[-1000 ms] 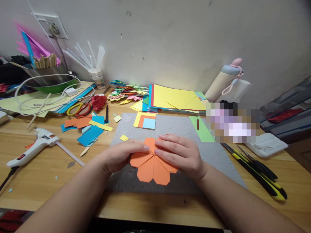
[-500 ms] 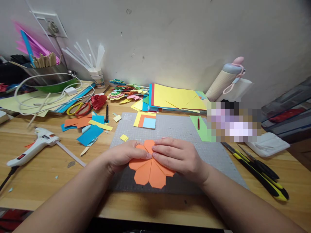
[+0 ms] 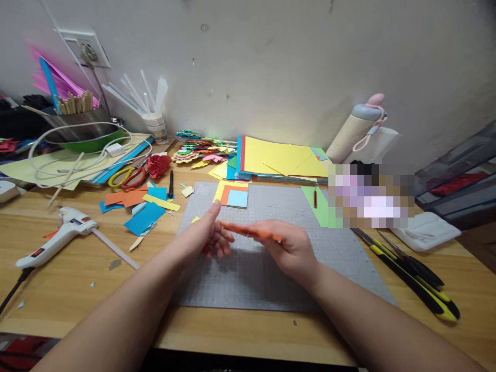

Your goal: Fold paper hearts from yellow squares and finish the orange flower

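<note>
- right hand [image 3: 290, 250]: fingers closed on the right end of the orange paper piece.
- orange paper piece [image 3: 248, 230]: centre of the frame, seen nearly edge-on, held above the mat.
- left hand [image 3: 207, 232]: fingers loosely spread, thumb raised, at the left end of the piece; contact cannot be determined.
- cutting mat [image 3: 271, 292]: grey, beneath both hands.
- layered paper squares [image 3: 237, 199]: yellow, orange and light blue, on the mat, just beyond the left thumb.
- green strip [image 3: 327, 214]: right of centre, bearing a small red tool [image 3: 315, 198].
- yellow-topped paper stack [image 3: 287, 155]: upper centre, behind the mat.
- blue and orange scraps [image 3: 144, 218]: left of centre.
- black-and-yellow cutter [image 3: 414, 281]: lower right.
- white glue gun [image 3: 54, 243]: left side, on the wooden table [image 3: 93, 310].
</note>
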Demonstrator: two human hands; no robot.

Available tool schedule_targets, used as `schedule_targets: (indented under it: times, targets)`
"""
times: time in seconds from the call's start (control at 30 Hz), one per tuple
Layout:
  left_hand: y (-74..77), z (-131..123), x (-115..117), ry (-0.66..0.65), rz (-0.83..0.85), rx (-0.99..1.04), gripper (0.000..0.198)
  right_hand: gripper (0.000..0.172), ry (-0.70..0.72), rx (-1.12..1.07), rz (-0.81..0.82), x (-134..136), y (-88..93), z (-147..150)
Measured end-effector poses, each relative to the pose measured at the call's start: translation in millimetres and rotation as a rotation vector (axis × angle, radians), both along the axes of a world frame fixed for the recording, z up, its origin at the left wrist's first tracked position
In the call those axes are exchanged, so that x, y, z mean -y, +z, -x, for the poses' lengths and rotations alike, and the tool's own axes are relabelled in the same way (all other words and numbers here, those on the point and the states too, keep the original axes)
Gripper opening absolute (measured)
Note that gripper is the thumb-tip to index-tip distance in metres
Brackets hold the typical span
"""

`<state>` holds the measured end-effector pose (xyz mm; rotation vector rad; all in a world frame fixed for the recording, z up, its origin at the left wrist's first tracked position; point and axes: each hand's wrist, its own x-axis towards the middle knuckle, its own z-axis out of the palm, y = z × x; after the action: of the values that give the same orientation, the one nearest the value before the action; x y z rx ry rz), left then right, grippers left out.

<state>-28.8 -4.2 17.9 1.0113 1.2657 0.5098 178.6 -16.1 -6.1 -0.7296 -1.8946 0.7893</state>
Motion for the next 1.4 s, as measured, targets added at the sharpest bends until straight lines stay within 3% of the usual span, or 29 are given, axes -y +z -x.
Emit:
schedule_targets:
  times: [0.1, 0.17, 0.3, 0.57, 0.87, 1.07, 1.4]
  targets:
    - [-5.1, 0, -4, 0.209, -0.338, -0.106, 0.066, 0.023, -0.130, -0.264, 0.488, -2, -4.3, 5]
    - [-5.9, -2, -4, 0.228, -0.505, -0.066, 0.052, 0.029, -0.096, -0.397, 0.686, -5, -5.0, 7]
    - [-6.1, -3, -1, 0.115, -0.383, 0.048, 0.032, 0.035, -0.002, -0.449, 0.845, -8, -4.8, 8]
    - [-13.8, -3, -1, 0.115, -0.265, 0.062, 0.033, 0.037, 0.066, -0.377, 0.915, -7, -7.1, 7]
    - [-11.6, -8, 3, 0.140, -0.218, 0.114, 0.027, 0.034, 0.030, -0.359, 0.916, -6, -5.4, 7]
    - [-11.6, -8, 2, 0.087, -0.173, 0.272, 0.029, 0.033, 0.073, -0.350, 0.900, -5, -3.1, 9]
    - [-12.9, -11, 4, 0.116, -0.154, 0.227, 0.027, 0.034, 0.048, -0.333, 0.927, -2, -2.9, 11]
